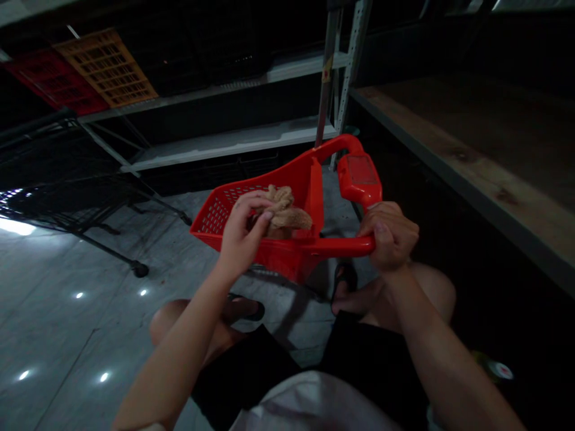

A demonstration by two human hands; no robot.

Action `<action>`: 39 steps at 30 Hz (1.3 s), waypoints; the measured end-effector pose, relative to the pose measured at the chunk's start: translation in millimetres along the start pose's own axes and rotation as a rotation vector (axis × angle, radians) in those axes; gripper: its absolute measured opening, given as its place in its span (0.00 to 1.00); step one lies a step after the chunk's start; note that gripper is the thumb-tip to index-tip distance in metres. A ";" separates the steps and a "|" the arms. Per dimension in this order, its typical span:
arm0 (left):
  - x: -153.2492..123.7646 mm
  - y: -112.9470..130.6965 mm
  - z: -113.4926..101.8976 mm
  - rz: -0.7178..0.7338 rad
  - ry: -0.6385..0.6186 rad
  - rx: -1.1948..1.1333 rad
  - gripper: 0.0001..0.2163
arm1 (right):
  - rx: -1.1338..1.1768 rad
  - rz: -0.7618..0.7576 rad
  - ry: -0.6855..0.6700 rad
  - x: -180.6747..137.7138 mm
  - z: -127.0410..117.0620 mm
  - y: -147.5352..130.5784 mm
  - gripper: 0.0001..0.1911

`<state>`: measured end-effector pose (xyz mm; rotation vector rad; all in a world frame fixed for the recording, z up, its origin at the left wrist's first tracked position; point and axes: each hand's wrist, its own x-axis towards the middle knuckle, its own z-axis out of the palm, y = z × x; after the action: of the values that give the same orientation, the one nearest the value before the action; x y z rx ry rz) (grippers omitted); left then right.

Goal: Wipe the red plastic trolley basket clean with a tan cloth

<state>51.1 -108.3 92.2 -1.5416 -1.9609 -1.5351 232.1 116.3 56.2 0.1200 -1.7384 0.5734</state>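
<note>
In front of my knees stands a small red plastic shopping cart (pixel 278 261) with a perforated basket and a looped handle. My left hand (pixel 247 222) is closed on a bunched tan cloth (pixel 290 216), pinching it between thumb and fingers just over the basket. Part of the basket's inside is hidden behind the cloth and hand. The fingers of my right hand (pixel 390 234) wrap round the near end of the cart's red handle (pixel 354 245). A panel (pixel 362 170) sits on the handle's far side.
Metal shelving (pixel 224 146) runs behind the cart, holding a red crate (pixel 54 78) and a yellow crate (pixel 108 66). To the left is a dark wheeled frame (pixel 108 248). A wooden shelf (pixel 485 143) juts in at right. A bottle (pixel 494 368) lies low at right.
</note>
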 end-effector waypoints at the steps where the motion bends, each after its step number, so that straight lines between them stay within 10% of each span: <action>1: -10.2 7.0 9.5 0.003 0.017 -0.009 0.06 | 0.002 -0.002 0.005 0.4 0.4 3.1 0.21; 7: -43.7 45.7 95.7 0.144 -0.241 0.078 0.10 | -0.031 -0.002 -0.010 3.3 0.7 21.7 0.23; 11: -42.7 38.9 110.6 0.160 -0.243 0.273 0.19 | -0.085 0.050 -0.064 6.3 -2.2 29.6 0.25; 27: -126.8 -131.2 -28.4 -0.236 -0.001 0.501 0.12 | -0.067 0.073 0.049 15.9 -4.0 51.0 0.25; 39: -47.1 19.8 142.3 -0.178 -0.073 0.410 0.19 | -0.175 0.190 -0.090 20.3 -5.9 68.4 0.23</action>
<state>144.8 -23.1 9.6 -1.2964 -2.3251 -1.0480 206.2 183.0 54.9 -0.1461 -1.8920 0.5575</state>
